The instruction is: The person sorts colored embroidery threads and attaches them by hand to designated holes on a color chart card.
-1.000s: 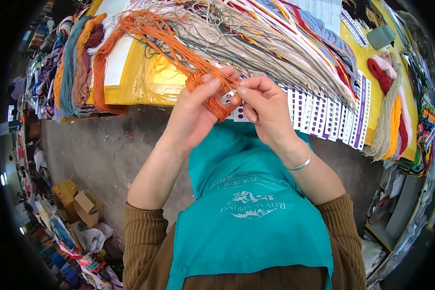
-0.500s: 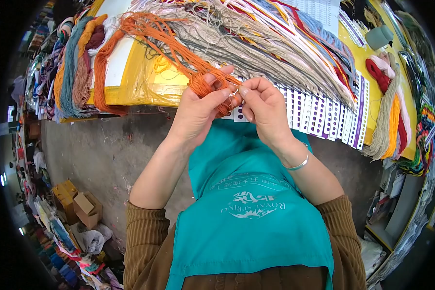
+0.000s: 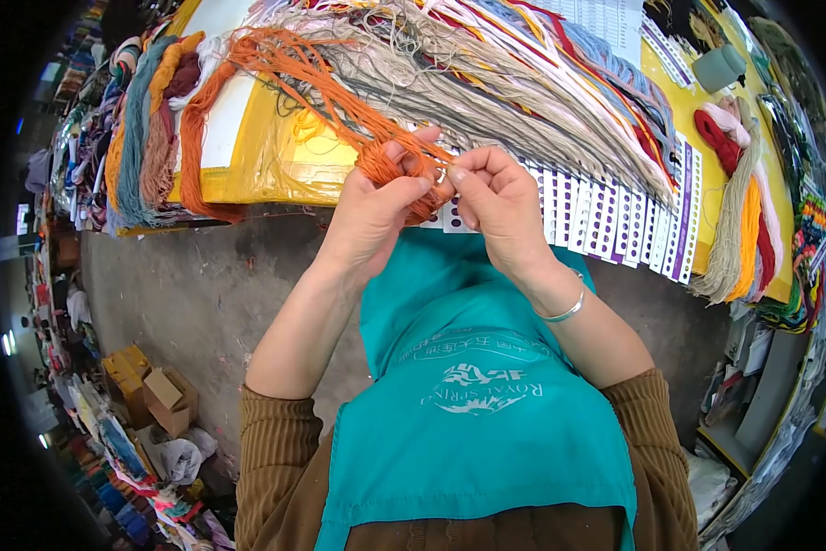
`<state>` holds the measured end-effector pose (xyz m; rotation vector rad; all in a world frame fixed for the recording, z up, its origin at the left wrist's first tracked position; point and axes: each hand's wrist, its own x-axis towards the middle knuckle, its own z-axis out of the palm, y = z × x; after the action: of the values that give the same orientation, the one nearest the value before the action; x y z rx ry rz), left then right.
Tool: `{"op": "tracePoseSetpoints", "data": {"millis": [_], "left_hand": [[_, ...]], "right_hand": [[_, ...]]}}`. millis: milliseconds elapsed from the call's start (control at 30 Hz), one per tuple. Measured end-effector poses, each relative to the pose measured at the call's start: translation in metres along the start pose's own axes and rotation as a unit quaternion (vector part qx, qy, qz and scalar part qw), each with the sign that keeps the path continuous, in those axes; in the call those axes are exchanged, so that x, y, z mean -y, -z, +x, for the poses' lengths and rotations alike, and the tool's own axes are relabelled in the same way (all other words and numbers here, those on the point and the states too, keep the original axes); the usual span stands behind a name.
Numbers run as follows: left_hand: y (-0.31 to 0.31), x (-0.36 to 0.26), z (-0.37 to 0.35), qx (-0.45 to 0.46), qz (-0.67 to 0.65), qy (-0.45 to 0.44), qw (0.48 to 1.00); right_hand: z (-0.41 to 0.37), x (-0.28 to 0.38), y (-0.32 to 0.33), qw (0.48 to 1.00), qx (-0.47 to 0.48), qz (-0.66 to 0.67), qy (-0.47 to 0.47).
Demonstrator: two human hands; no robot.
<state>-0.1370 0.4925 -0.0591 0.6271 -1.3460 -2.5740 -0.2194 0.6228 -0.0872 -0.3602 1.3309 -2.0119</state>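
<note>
Orange thread point(image 3: 339, 96) runs from the table's far left side down to my hands, bunched and looped at its near end. My left hand point(image 3: 373, 207) is wrapped round that bunch, with loops showing between thumb and fingers. Close beside it, my right hand point(image 3: 500, 197) pinches a few orange strands between thumb and forefinger. Both hands are just off the table's near edge. Beyond them lies a spread of beige and grey threads point(image 3: 486, 106). White cards with rows of dark holes point(image 3: 606, 216) line the edge to the right.
The yellow table point(image 3: 284, 179) carries hanging skeins point(image 3: 137, 129) at left and more skeins point(image 3: 753, 211) at right. A grey-green bottle point(image 3: 719, 69) stands at the back right. Cardboard boxes point(image 3: 169, 399) rest on the floor at lower left. A teal apron point(image 3: 486, 459) covers my lap.
My hands stay nearly in place on the orange thread. The left thumb and right fingertips have shifted slightly, and the two hands are a little further apart.
</note>
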Motion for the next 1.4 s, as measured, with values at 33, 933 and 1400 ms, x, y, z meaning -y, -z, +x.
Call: {"op": "tracePoseSetpoints", "data": {"millis": [33, 933, 1400], "left_hand": [[0.002, 0.001, 0.001, 0.003, -0.003, -0.003, 1.000], [0.004, 0.006, 0.003, 0.064, -0.042, 0.047, 0.996], [0.002, 0.002, 0.000, 0.017, -0.019, 0.022, 0.999]], "right_hand": [[0.001, -0.001, 0.001, 1.000, 0.003, 0.001, 0.001], [0.000, 0.003, -0.009, 0.999, 0.020, -0.015, -0.043], [-0.003, 0.004, -0.002, 1.000, -0.004, 0.013, -0.018]]}}
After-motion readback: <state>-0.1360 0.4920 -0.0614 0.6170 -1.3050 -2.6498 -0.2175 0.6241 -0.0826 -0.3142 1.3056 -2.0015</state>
